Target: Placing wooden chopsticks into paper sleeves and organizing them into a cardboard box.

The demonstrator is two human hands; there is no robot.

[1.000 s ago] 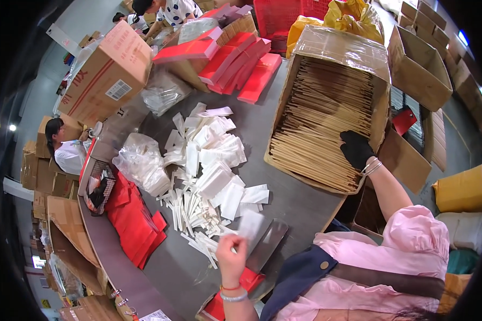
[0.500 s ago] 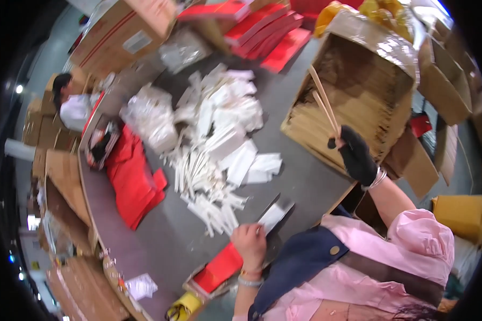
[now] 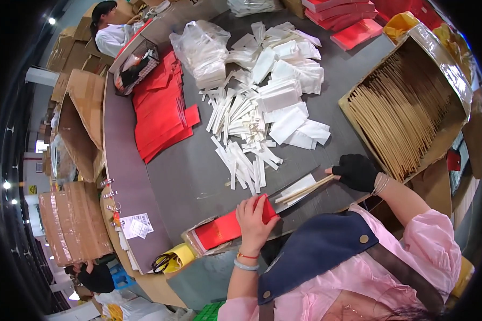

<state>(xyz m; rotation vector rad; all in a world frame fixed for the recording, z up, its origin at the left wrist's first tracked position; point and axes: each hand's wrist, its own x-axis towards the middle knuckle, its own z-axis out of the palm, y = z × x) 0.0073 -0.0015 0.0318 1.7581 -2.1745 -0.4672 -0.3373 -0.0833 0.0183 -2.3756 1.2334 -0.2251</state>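
My right hand [image 3: 356,173], in a black fingerless glove, grips the ends of a pair of wooden chopsticks [image 3: 311,190]. The chopsticks lie low over a white paper slip [image 3: 297,187] near the table's front edge, their other ends pointing at my left hand [image 3: 254,219]. That hand is bare and closed on a red paper sleeve [image 3: 269,210], its fingertips partly hidden behind the paper. Just left of it, more red sleeves [image 3: 218,230] lie in a shallow cardboard tray [image 3: 194,243].
White slips and narrow strips [image 3: 284,96] are heaped mid-table. Red sleeves [image 3: 158,117] are stacked at the left, beside a wire basket [image 3: 139,67]. A carton [image 3: 383,155] of wooden sticks stands at the right. A yellow holder [image 3: 179,258] hangs at the front edge.
My right hand has come down and left from above the carton, bringing the chopsticks to the white slip. My left hand now holds a red sleeve. The whole view has shifted.
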